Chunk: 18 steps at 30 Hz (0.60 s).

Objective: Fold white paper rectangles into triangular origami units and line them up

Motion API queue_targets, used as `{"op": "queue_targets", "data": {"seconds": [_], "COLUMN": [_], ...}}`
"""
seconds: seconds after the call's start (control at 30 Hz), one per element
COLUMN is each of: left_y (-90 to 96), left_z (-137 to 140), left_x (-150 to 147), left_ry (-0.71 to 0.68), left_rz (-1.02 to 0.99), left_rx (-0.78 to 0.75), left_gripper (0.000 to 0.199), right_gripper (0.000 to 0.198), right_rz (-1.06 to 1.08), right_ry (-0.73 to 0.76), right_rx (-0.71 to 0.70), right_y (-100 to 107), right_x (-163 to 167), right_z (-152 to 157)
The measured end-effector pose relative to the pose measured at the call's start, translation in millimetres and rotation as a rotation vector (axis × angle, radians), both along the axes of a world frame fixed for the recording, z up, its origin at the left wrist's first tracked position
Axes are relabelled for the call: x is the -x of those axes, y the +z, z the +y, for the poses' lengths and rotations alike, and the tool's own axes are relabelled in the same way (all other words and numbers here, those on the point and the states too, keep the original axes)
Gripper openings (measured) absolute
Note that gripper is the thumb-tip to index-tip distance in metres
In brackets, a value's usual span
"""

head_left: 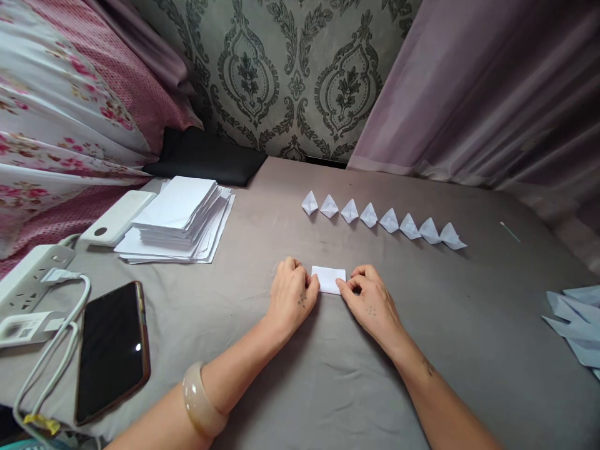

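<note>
A small folded sheet of white paper point(329, 279) lies on the grey cloth between my two hands. My left hand point(294, 290), with a pale bangle on its wrist, is closed at the paper's left edge, its thumb on the corner. At the lower right corner my right hand point(370, 300) pinches the paper between thumb and curled fingers. Beyond the hands, several folded paper boats point(369, 215) stand in a slanting row.
At left are a stack of white paper point(175, 203), a white power bank point(117, 219), a power strip point(32, 278) with cables and a phone point(112, 350). A black pouch point(206, 155) lies at the back. More folded papers point(579, 325) sit at far right, below a cotton swab point(510, 232).
</note>
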<state>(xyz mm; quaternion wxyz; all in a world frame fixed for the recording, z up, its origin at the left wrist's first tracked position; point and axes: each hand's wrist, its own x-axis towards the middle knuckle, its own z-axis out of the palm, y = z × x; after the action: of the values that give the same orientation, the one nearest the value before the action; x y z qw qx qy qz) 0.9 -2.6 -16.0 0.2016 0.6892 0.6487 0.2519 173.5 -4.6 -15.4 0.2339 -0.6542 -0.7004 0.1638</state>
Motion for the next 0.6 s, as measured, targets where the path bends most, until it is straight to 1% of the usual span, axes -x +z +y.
{"op": "queue_targets", "data": {"seconds": [0.27,0.37,0.4,0.47,0.53,0.6], "left_y": [1.4,2.1,2.7,4.3,6.1,7.0], "left_z": [-1.9,-3.3,-3.5,-3.7,-3.5,-3.0], "left_x": [0.9,2.9,3.5,4.1,4.4,5.3], "left_ry": [-0.013,-0.04,-0.067,-0.149,-0.249,-0.328], "left_rz": [0.056,0.07,0.072,0.098,0.164,0.24], "left_rx": [0.0,-0.035,-0.061,-0.119,-0.169,-0.199], "left_gripper": [0.026,0.016,0.012,0.012,0.017,0.023], "right_gripper": [0.032,0.024,0.021,0.015,0.013,0.015], "right_rz": [-0.039,-0.04,-0.039,-0.029,-0.02,-0.03], "right_ry": [0.04,0.03,0.019,0.026,0.103,0.223], "right_rx": [-0.022,-0.023,-0.031,-0.076,-0.138,-0.171], "right_y": [-1.5,-2.3,-2.2,-1.3,0.4,2.9], "right_x": [-1.4,-1.8,-1.3,1.0,4.4,7.2], "right_z": [-0.9,-2.6,-3.3,-4.8,-5.9,-6.6]}}
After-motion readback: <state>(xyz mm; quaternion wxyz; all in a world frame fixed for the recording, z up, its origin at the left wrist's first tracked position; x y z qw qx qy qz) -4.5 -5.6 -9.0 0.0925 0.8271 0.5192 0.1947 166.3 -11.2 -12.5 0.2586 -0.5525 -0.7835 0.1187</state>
